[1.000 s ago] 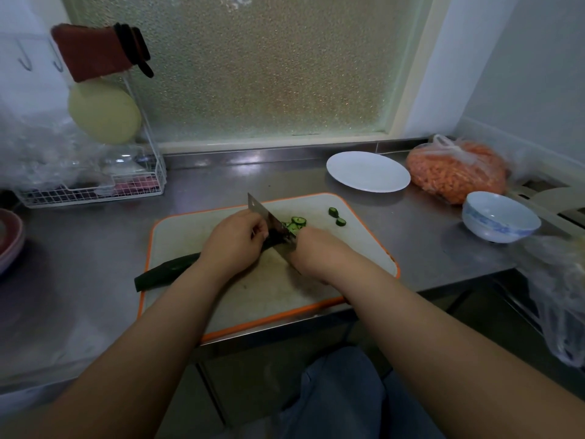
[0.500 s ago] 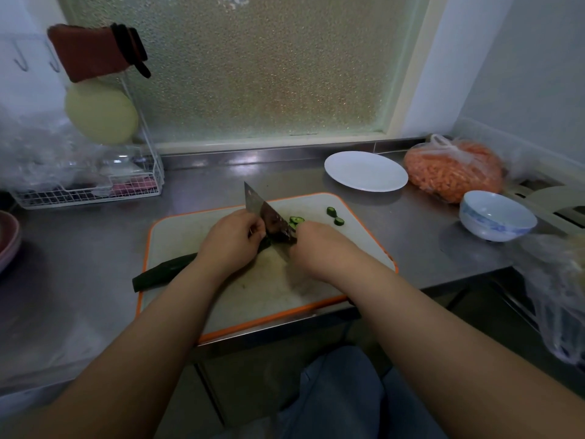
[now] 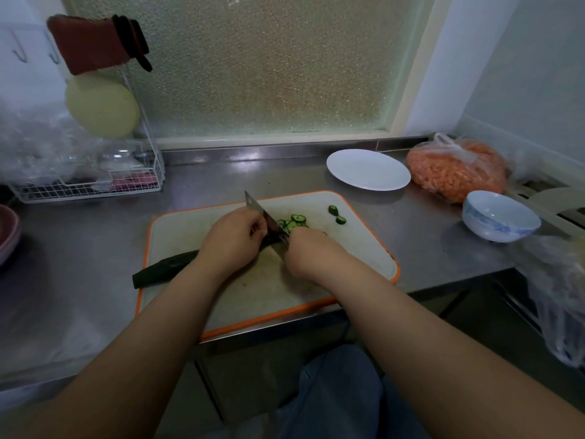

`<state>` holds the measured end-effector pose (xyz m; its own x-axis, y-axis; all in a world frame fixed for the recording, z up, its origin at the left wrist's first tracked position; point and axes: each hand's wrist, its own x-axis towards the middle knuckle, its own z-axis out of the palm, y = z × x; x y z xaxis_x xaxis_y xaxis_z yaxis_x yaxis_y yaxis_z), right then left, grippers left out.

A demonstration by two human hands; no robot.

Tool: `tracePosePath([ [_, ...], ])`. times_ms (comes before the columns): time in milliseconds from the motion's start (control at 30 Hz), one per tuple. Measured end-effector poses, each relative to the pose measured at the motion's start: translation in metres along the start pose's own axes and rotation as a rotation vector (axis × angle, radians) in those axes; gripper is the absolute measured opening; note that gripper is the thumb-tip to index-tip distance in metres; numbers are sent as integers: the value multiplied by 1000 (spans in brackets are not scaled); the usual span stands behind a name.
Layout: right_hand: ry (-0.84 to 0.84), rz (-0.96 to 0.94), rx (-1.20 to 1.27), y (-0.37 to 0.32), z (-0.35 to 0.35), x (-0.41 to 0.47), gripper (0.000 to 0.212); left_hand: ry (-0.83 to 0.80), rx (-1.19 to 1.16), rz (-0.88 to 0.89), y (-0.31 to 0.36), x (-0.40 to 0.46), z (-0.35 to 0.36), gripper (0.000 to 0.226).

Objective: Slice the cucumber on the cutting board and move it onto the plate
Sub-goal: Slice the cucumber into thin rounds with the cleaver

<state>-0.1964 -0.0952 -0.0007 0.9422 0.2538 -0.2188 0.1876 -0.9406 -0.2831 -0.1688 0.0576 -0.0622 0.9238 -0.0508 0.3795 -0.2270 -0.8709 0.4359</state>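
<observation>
A dark green cucumber (image 3: 164, 270) lies across the white, orange-rimmed cutting board (image 3: 361, 248), its left end sticking out over the board's edge. My left hand (image 3: 232, 240) curls over the cucumber and holds it down. My right hand (image 3: 308, 255) grips the handle of a cleaver (image 3: 261, 213), whose blade stands right beside my left fingers at the cucumber's cut end. A small heap of slices (image 3: 292, 221) lies just right of the blade, and two more pieces (image 3: 336, 214) sit further right. The white plate (image 3: 368, 169) stands behind the board on the right, with nothing on it.
A bag of orange food (image 3: 457, 169) and a blue-and-white bowl (image 3: 500, 215) sit right of the plate. A wire rack (image 3: 91, 182) with a glove and a yellow disc stands at the back left. The steel counter's front edge runs just under the board.
The cleaver has gone up and come down again at the cucumber's end, and the heap of slices right of the blade has grown a little. My left hand stays on the cucumber.
</observation>
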Motion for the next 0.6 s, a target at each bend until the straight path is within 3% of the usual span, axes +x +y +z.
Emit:
tracePosePath([
  [233,-31,23,31,12,-12,2,27,-36,-33,-11,-1,-3,-4,12],
  [600,52,-20,67,6,-14,-10,21,-30,-18,-16,-1,-1,-3,13],
])
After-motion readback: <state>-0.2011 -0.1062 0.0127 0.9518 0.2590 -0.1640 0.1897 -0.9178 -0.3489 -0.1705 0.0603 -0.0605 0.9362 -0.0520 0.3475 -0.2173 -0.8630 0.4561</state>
